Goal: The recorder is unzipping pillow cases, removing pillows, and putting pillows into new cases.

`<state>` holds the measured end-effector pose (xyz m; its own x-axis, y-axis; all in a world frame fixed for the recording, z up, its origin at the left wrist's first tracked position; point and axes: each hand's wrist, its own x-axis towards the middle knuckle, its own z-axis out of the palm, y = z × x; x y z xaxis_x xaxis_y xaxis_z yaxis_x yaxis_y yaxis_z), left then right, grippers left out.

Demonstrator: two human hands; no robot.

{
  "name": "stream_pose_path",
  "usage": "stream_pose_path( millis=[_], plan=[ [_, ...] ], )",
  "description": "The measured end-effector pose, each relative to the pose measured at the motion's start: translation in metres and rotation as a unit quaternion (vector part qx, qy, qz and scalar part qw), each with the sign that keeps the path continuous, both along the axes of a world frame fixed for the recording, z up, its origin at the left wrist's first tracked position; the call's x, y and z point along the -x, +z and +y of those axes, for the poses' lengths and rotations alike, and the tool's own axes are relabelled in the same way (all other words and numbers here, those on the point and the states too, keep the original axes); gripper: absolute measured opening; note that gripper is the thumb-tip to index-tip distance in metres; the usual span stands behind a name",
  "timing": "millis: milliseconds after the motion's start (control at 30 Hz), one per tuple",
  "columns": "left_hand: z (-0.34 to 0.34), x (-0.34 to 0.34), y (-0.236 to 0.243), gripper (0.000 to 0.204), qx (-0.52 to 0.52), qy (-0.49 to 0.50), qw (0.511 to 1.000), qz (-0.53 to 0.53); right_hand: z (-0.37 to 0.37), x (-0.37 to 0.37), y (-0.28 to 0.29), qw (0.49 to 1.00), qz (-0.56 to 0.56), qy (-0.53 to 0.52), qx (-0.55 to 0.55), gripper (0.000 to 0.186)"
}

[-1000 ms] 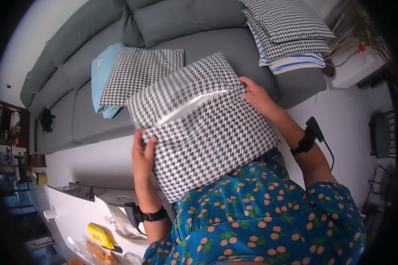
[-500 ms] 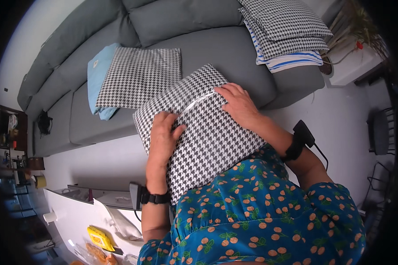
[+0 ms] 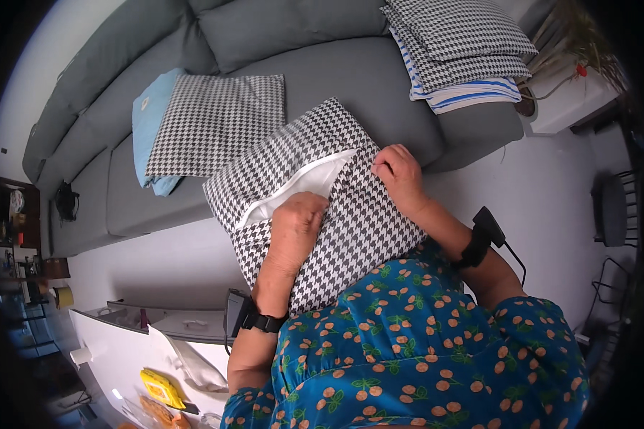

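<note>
A black-and-white houndstooth cushion (image 3: 365, 239) lies tilted across my lap. Its cover gapes along a slanting slit, and a white lining or filling (image 3: 304, 187) shows inside. My left hand (image 3: 297, 223) is closed on the near lip of the slit, the fingers curled over the fabric. Closed in a pinch, my right hand (image 3: 399, 175) holds the cover near the slit's right end. What lies under its fingertips is hidden.
The grey sofa (image 3: 315, 75) ahead bears another houndstooth cushion (image 3: 215, 121) over a light blue one (image 3: 150, 121). Stacked cushions (image 3: 465, 43) stand at its right end. At lower left, a white table (image 3: 107, 350) holds a yellow packet (image 3: 161, 386).
The slit in the cover has widened, baring more white. My left hand has moved right and closed on its near lip. My right hand has shifted slightly right and curled its fingers.
</note>
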<state>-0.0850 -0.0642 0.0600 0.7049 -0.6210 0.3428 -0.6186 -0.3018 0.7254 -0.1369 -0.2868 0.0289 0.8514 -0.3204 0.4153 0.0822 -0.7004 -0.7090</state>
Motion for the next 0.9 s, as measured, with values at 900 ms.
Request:
stream_pose_path(
  millis=[900],
  plan=[
    [-0.016, 0.017, 0.006, 0.008, -0.029, 0.019, 0.996, -0.078, -0.020, 0.010, -0.002, 0.804, 0.154, 0.203, -0.538, 0.020]
  ],
)
